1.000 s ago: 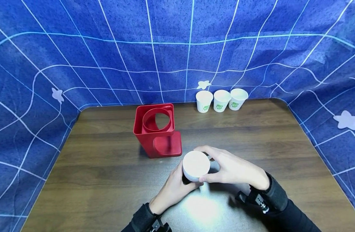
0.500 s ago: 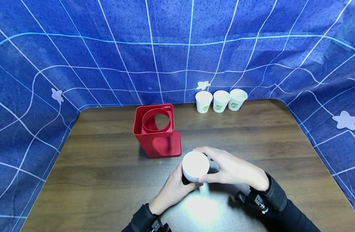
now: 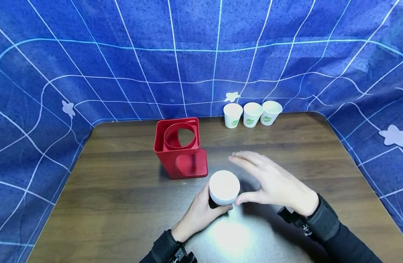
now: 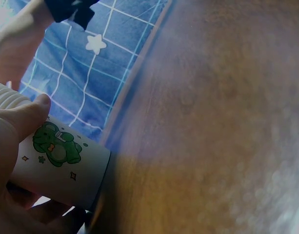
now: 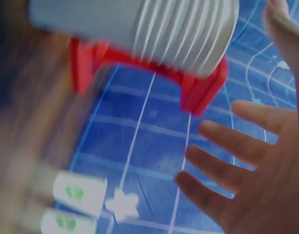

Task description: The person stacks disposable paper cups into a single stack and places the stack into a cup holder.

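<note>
A stack of white paper cups [image 3: 224, 187] stands upside down on the brown table [image 3: 122, 190]. My left hand [image 3: 211, 206] grips its lower part from the near side. In the left wrist view the thumb [image 4: 27, 114] lies on a cup [image 4: 61, 163] with a green bear print. My right hand [image 3: 264, 179] hovers just right of the stack, fingers straight and spread, holding nothing. The right wrist view shows the open right hand [image 5: 247, 165] below the stack's ribbed rims [image 5: 188, 34].
A red cup holder [image 3: 180, 148] with a round opening on top stands just behind and left of the stack. Three single paper cups [image 3: 252, 114] line the table's far edge. Blue grid-patterned cloth [image 3: 201, 54] surrounds the table.
My right hand has let go of the stack's top, opened its fingers and moved a little right and away. The left hand and the stack have stayed put.
</note>
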Tool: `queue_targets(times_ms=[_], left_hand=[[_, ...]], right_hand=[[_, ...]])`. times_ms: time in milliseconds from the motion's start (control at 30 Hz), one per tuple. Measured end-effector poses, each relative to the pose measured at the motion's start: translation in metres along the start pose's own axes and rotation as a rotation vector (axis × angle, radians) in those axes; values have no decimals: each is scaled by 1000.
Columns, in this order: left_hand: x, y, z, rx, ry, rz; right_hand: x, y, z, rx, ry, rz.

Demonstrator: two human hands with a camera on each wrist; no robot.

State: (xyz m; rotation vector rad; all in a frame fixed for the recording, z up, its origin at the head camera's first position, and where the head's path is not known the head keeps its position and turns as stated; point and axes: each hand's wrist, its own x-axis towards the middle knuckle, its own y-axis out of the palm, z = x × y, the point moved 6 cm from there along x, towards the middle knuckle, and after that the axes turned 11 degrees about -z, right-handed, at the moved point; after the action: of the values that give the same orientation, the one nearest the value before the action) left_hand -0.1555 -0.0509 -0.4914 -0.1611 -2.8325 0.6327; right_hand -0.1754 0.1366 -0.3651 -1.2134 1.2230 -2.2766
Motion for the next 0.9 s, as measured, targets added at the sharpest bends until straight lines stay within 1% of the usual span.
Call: queue_targets(times_ms=[67,133,300,433,600,767,900], left_hand=[[0,0,0,3,-3,1],[1,0,-1,3,-14,3],[0,0,-1,5,-29,11],[0,0,-1,4,-33,12],[0,0,0,-1,-29,16],[0,1,0,-2,-23,23],[0,1,0,-10,-31,24]], right_hand=[[2,-7,-6,-68,-54,-70],[3,-12,-15,-136,-59,-112],[6,-23,-38,-272,-13,-170],[9,-25,-60,-359,5,-194],[13,-21,-102,-423,57,-183],[15,-17,-145,-460,176,-133],[18,-14,-172,-463,273,-85]])
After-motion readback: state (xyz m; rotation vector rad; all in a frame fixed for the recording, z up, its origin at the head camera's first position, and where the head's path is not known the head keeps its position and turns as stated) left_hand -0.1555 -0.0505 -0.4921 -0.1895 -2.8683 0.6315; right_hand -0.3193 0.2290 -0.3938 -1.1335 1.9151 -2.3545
